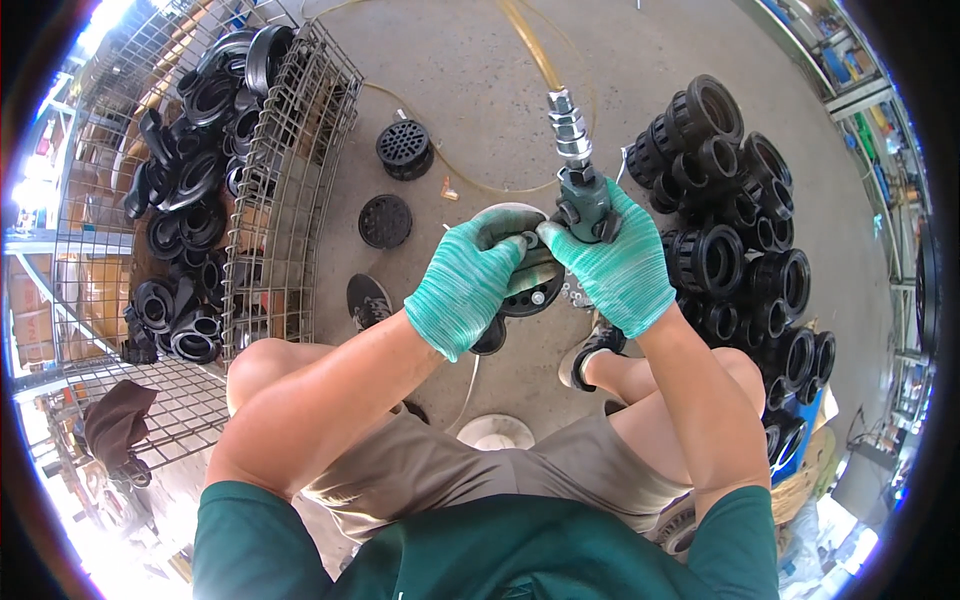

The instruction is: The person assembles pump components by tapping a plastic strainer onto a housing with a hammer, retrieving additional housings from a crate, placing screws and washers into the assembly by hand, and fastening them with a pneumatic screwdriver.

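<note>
Both my hands wear green knit gloves and meet above a round black part. My right hand [618,265] is closed round a dark air tool [585,205], whose metal coupling [568,125] joins a yellowish hose. A small grey ring-shaped piece, perhaps a nut [530,239], is pinched between the thumb and fingers of my left hand [478,272], close to the tool. Beneath the fingers shows the perforated black disc [520,303] with a metal fastener in it; my gloves hide much of it. Small metal pieces [575,295] lie beside it.
On the left stands a wire cage [290,170] full of black ring and pipe parts [200,190]. Two black perforated discs, one nearer [385,221] and one farther [404,150], sit on the floor. Black ribbed fittings [712,255] are stacked at right. A thin hose [480,186] curves across the floor.
</note>
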Motion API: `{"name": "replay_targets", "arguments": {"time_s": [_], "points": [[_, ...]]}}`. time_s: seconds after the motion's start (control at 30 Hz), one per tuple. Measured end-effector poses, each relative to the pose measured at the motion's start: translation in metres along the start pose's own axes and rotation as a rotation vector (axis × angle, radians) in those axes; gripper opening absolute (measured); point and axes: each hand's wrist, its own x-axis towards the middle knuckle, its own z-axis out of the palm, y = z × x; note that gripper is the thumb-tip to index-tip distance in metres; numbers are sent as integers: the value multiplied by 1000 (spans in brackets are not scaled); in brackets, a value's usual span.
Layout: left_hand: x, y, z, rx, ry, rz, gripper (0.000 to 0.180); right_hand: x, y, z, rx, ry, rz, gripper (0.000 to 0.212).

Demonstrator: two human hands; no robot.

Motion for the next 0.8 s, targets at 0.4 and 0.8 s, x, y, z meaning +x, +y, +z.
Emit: {"name": "replay_targets", "arguments": {"time_s": [0.4,0.8], "points": [[-3,7,7,108,129,-12,36,-3,-5,4,136,-22,52,28],[-10,2,12,99,61,101,46,-4,-2,10,-116,-9,-58,28]]}}
